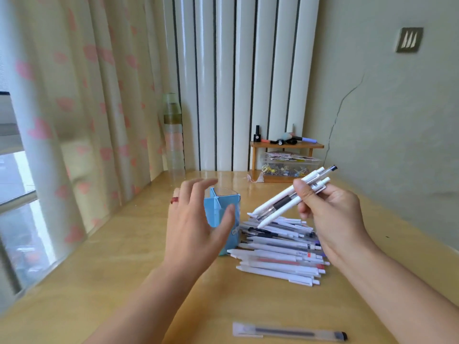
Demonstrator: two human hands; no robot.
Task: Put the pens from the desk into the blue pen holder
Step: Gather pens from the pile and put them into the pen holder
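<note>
The blue pen holder stands upright on the desk, a little left of the picture's middle, and its divided top appears to hold no pens as far as can be seen. At three to four o'clock from it, touching or just beside its base, a pile of pens lies in rough rows; most are white. A small bundle of held pens is lifted above the pile, at two o'clock from the holder, pinched between the thumb and curled fingers of the right hand, tips slanted down towards the holder. The left hand is placed in front of the holder with fingers spread and relaxed, thumb near its right wall; whether the wall is touched cannot be told. At five o'clock, well apart near the lower edge, one packaged pen lies by itself.

The task is judged to be at its very start: one bundle is picked up but not yet dropped in, and the whole pile plus the lone pen is left. Farther back at one o'clock a small wooden shelf is seen, and a clear bottle at eleven.
</note>
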